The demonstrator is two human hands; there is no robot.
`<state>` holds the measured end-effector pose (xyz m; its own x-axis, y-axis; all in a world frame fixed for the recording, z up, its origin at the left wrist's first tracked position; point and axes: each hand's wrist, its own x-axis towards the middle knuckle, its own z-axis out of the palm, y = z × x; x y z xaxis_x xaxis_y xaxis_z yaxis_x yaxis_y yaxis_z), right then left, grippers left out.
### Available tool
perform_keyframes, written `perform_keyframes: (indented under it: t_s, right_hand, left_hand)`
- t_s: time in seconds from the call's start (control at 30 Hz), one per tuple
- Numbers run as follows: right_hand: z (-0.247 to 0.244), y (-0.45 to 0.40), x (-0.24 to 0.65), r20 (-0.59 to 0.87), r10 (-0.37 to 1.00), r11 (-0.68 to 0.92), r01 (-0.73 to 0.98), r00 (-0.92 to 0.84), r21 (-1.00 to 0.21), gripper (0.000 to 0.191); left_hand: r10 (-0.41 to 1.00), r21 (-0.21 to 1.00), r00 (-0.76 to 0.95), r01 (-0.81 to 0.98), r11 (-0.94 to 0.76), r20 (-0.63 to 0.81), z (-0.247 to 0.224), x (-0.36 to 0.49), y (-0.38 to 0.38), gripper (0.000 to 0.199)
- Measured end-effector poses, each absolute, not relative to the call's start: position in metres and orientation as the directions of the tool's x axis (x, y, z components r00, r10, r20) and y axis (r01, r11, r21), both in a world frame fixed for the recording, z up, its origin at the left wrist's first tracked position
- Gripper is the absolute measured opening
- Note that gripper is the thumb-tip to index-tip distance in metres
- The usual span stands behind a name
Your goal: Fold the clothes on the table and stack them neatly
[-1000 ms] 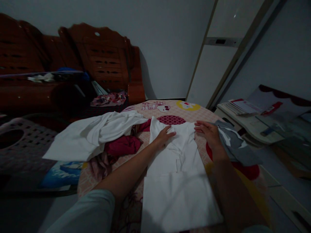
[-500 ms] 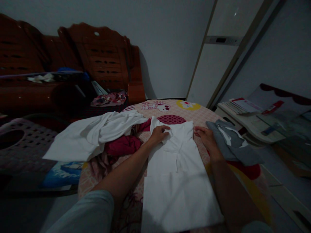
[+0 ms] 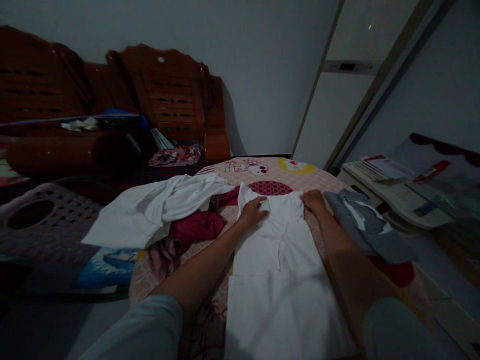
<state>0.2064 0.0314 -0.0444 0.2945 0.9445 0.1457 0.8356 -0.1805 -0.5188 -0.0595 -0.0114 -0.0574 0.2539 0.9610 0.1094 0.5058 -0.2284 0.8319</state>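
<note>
A white garment (image 3: 270, 300) lies lengthwise before me on the cloth-covered round table (image 3: 307, 181), its near part folded over. On the upper left of the garment rests my left hand (image 3: 253, 212), thumb and fingers apart, with a bit of white cloth showing between them. At the far right corner, my right hand (image 3: 313, 201) is closed on the garment's edge. A crumpled white cloth (image 3: 150, 210) lies to the left, over a dark red cloth (image 3: 197, 226). Right of my right hand is a folded grey garment (image 3: 360, 220) with a white drawstring.
Beyond the table on the left stands a carved wooden settee (image 3: 165, 95) with items on it. A woven plastic basket (image 3: 33, 215) is at the left. A tall white cabinet unit (image 3: 337, 110) stands at the back. On the right, papers (image 3: 388, 167) lie on a side stand.
My right hand has moved in to the garment's far right corner and closed on it. The left hand stays at about the same spot on the cloth. The view has shifted slightly.
</note>
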Motion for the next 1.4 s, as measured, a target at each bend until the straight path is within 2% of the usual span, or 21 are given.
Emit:
perform_keyframes:
  t_s: [0.13, 0.23, 0.33, 0.43, 0.5, 0.57, 0.67, 0.73, 0.8, 0.87, 0.93, 1.13, 1.4]
  right_hand:
    - [-0.030, 0.042, 0.194, 0.177, 0.925, -0.205, 0.836, 0.335, -0.509, 0.018]
    - [-0.025, 0.044, 0.183, 0.261, 0.891, -0.234, 0.869, 0.371, -0.435, 0.025]
    - [-0.030, 0.043, 0.177, 0.265, 0.905, -0.255, 0.923, 0.332, -0.287, 0.026]
    - [-0.036, 0.039, 0.177, 0.184, 0.952, -0.201, 0.951, 0.246, -0.234, 0.028]
    - [-0.035, 0.035, 0.182, 0.170, 0.957, -0.186, 0.947, 0.235, -0.263, 0.032]
    - [-0.029, 0.027, 0.187, 0.217, 0.944, -0.168, 0.927, 0.249, -0.335, 0.036]
    - [-0.021, 0.005, 0.193, 0.281, 0.939, -0.056, 0.892, 0.200, -0.449, 0.038]
    - [-0.024, -0.015, 0.193, 0.298, 0.949, 0.053, 0.883, 0.100, -0.467, 0.036]
    - [-0.036, -0.033, 0.191, 0.345, 0.937, 0.216, 0.861, -0.051, -0.460, 0.036]
    - [-0.055, -0.043, 0.188, 0.402, 0.894, 0.375, 0.819, -0.196, -0.434, 0.039]
    - [-0.074, -0.046, 0.186, 0.417, 0.873, 0.423, 0.817, -0.253, -0.392, 0.043]
    - [-0.096, -0.042, 0.184, 0.354, 0.889, 0.392, 0.882, -0.290, -0.261, 0.054]
    - [-0.091, -0.048, 0.181, 0.277, 0.920, 0.333, 0.925, -0.277, -0.182, 0.056]
  left_hand:
    - [0.940, 0.860, 0.322, 0.442, -0.257, 0.115, -0.057, -0.062, -0.010, 0.079]
    - [0.931, 0.857, 0.349, 0.440, -0.267, 0.111, -0.056, -0.062, -0.010, 0.089]
    - [0.936, 0.848, 0.333, 0.460, -0.264, 0.111, -0.058, -0.061, -0.009, 0.082]
    - [0.945, 0.841, 0.299, 0.471, -0.266, 0.131, -0.061, -0.061, -0.009, 0.071]
    - [0.953, 0.841, 0.269, 0.476, -0.257, 0.139, -0.064, -0.062, -0.007, 0.063]
    - [0.958, 0.850, 0.255, 0.466, -0.243, 0.134, -0.065, -0.064, -0.005, 0.059]
    - [0.942, 0.861, 0.317, 0.442, -0.254, 0.115, -0.062, -0.066, -0.002, 0.078]
    - [0.920, 0.847, 0.378, 0.450, -0.282, 0.106, -0.058, -0.066, -0.001, 0.091]
    - [0.912, 0.821, 0.398, 0.488, -0.298, 0.095, -0.054, -0.065, -0.003, 0.093]
    - [0.923, 0.788, 0.372, 0.535, -0.303, 0.102, -0.052, -0.062, -0.006, 0.087]
    - [0.935, 0.754, 0.326, 0.577, -0.314, 0.139, -0.052, -0.060, -0.010, 0.076]
    - [0.955, 0.738, 0.207, 0.607, -0.296, 0.213, -0.053, -0.060, -0.008, 0.039]
    - [0.960, 0.661, 0.159, 0.698, -0.275, 0.232, -0.047, -0.075, 0.002, 0.027]
